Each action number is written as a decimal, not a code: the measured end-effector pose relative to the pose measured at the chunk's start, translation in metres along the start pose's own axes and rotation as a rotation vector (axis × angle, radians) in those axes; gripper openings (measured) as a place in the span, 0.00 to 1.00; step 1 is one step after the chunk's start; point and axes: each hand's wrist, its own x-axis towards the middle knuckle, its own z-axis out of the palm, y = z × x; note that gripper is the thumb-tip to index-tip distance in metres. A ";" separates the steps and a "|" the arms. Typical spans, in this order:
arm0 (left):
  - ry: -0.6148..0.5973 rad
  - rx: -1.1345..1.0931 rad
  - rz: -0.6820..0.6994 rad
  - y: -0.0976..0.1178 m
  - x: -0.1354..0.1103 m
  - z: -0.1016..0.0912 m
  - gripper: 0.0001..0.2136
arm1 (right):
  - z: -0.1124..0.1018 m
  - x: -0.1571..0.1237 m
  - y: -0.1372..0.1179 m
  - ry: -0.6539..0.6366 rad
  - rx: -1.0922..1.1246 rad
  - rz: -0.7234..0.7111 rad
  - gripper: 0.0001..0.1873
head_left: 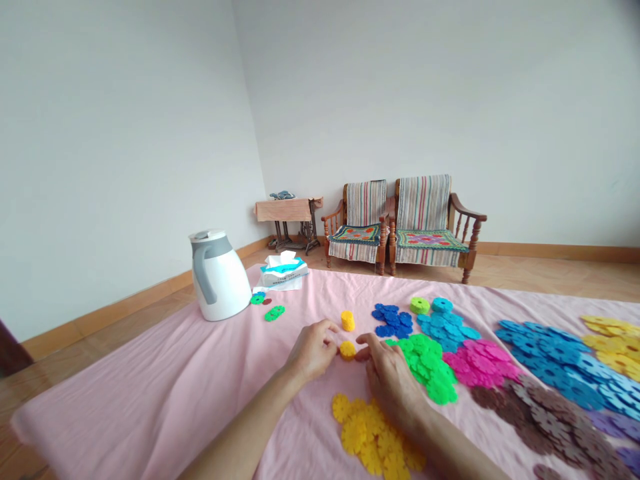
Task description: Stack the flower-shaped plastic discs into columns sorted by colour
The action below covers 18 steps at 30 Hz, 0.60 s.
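Note:
A short stack of yellow flower-shaped plastic discs point(347, 351) stands on the pink cloth between my two hands. My left hand point(313, 349) is just left of it, fingers bent and slightly apart, holding nothing that shows. From the other side my right hand point(391, 371) reaches in with its fingers apart, the tips close to the short stack; whether they touch it is unclear. Just beyond stands a taller yellow stack point(347, 321). Loose yellow discs point(367, 437) lie in a pile below my right hand, which partly covers them.
To the right spread piles of green discs point(429, 367), pink discs point(481, 363), dark blue discs point(393, 321), brown discs point(555, 413) and blue discs point(543, 350). A white jug point(225, 283) and a tissue box point(284, 272) stand at the far left. Chairs point(425, 213) are behind the table.

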 end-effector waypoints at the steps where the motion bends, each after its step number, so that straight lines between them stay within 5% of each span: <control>1: 0.003 0.006 0.006 0.000 0.000 0.000 0.15 | 0.000 0.000 0.000 -0.002 -0.002 0.000 0.23; 18: -0.081 -0.057 0.136 0.001 0.002 0.000 0.13 | 0.000 0.001 0.000 0.035 -0.144 0.032 0.14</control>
